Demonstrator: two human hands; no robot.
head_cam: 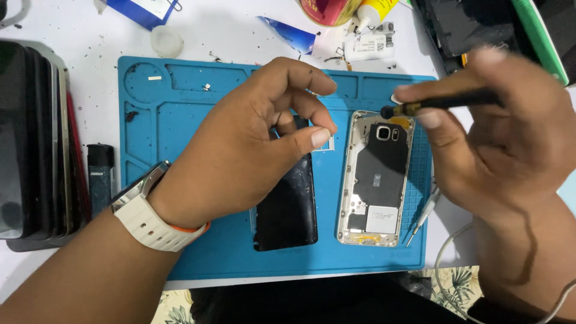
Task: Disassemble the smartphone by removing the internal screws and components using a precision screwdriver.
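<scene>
While the right hand (504, 138) pinches a black screwdriver (444, 103), its tip over the opened phone (377, 179) at its 12 o'clock end, the left hand (240, 150) hovers empty with fingertips curled, above a black back cover (288, 204). Both lie on a blue mat (180, 120) on the white counter (72, 30).

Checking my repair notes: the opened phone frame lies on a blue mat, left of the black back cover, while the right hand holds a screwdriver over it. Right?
Not quite. The head view shows the opened phone frame right of the black back cover, on the blue mat; the right hand holds the screwdriver over it.
</scene>
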